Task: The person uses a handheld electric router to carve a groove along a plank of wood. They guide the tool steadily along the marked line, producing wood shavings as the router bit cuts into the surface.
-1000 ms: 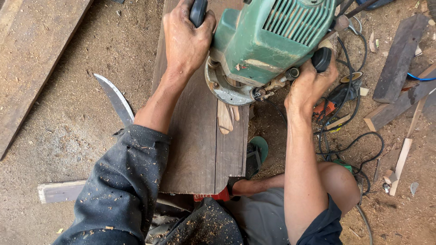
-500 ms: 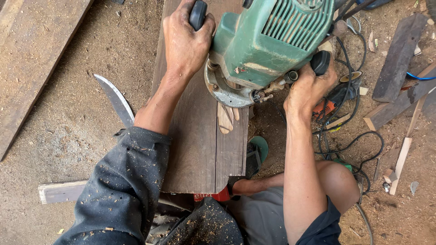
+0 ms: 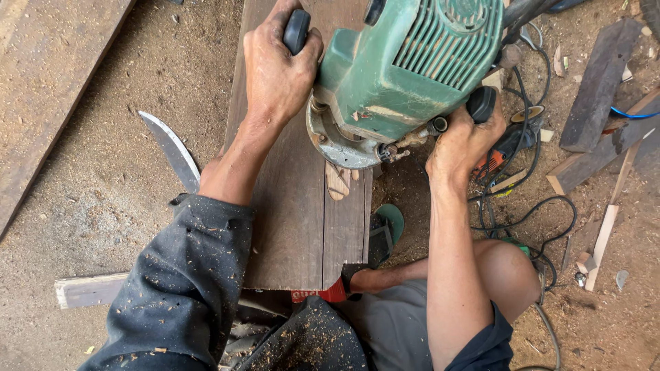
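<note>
A green electric router (image 3: 405, 75) stands with its round metal base on a dark wooden plank (image 3: 295, 227). My left hand (image 3: 275, 69) is closed around the router's black left handle. My right hand (image 3: 460, 148) grips the black right handle knob (image 3: 480, 104). A pale routed groove with shavings (image 3: 338, 182) shows on the plank just below the router's base. The plank runs away from me, lying over my lap.
A curved metal blade (image 3: 172, 148) lies on the sawdust floor left of the plank. Black cables (image 3: 522, 213) and an orange tool (image 3: 491, 163) lie to the right, with wood offcuts (image 3: 598, 82). A long board (image 3: 48, 89) lies far left. A green sandal (image 3: 388, 223) is below the plank's edge.
The router and both hands have shifted slightly to the left and away along the plank; both grips are unchanged.
</note>
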